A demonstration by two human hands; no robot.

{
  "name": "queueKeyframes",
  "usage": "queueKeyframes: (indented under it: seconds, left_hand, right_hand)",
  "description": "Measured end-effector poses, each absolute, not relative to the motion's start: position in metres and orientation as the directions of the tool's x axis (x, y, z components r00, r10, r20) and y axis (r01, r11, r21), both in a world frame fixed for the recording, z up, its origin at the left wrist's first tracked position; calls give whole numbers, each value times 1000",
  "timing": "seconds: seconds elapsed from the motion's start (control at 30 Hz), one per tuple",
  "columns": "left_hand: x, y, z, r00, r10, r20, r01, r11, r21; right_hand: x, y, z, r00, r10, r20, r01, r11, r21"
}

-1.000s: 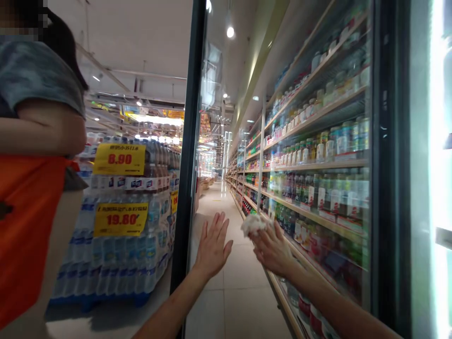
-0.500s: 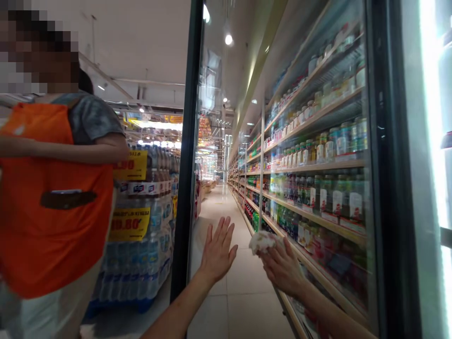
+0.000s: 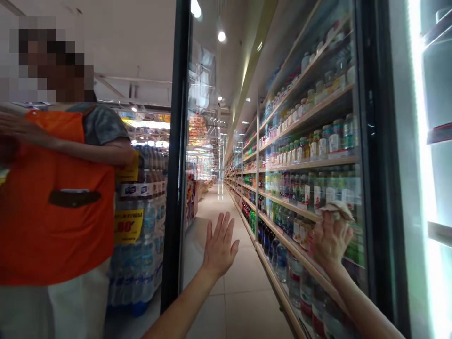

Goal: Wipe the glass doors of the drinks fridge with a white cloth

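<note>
My left hand [image 3: 219, 247] lies flat against the glass door [image 3: 247, 282], its fingers stretched upward and nothing in it. To the right, my right hand [image 3: 329, 240] presses a pale, crumpled cloth [image 3: 337, 209] to the same pane, near the door's right side. The cloth shows above and around my fingertips. The pane has a dark frame, with a left bar [image 3: 175, 155] and a right bar [image 3: 376, 165]. Through or on the glass, shelves of bottled drinks [image 3: 310, 148] run into the distance.
At the left stands a person in an orange apron [image 3: 63, 221], close to the door's left bar. Behind them are stacked packs of bottled water [image 3: 137, 263] with a yellow price sign [image 3: 129, 225]. A bright light strip [image 3: 420, 155] and cooler shelves [image 3: 439, 134] are at the right.
My right hand has moved the cloth rightward and up across the glass. My left hand stays spread on the pane. The person in the apron has come further into view.
</note>
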State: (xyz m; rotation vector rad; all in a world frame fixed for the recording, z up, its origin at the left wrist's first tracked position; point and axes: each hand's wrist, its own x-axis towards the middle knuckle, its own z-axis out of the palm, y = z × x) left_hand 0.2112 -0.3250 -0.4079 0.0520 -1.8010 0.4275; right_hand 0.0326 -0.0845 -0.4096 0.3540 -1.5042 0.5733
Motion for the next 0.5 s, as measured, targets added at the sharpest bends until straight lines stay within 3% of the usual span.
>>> queueKeyframes:
  seconds: [0.07, 0.1, 0.2, 0.27, 0.3, 0.4, 0.47, 0.5]
  left_hand:
    - [210, -323, -408, -270, 176, 947, -261, 933, -248]
    - [209, -323, -408, -270, 170, 948, -265, 933, -242]
    - [208, -324, -409, -272, 165, 948, -275, 931, -241]
    - [208, -325, -410, -278, 173, 945, -282, 925, -253]
    - [209, -326, -410, -285, 179, 942, -284, 923, -261]
    - [210, -326, -411, -302, 175, 937, -277, 924, -263]
    - [210, -325, -411, -298, 160, 941, -262, 934, -242]
    - [210, -324, -411, -293, 154, 944, -253, 939, -232]
  right_hand:
    - [36, -94, -406, -59, 229, 972, -525, 821, -226]
    - [43, -103, -408, -60, 157, 986, -543, 823, -164]
    - [62, -124, -424, 31, -257, 966, -659, 721, 214]
    - [56, -117, -428, 62, -304, 951, -670, 693, 266]
    - [47, -106, -426, 41, -224, 974, -653, 732, 196]
    - [15, -75, -412, -59, 256, 965, -555, 795, -245]
    - [10, -70, -408, -41, 338, 940, -541, 784, -305]
    - [15, -73, -410, -20, 271, 962, -556, 797, -236]
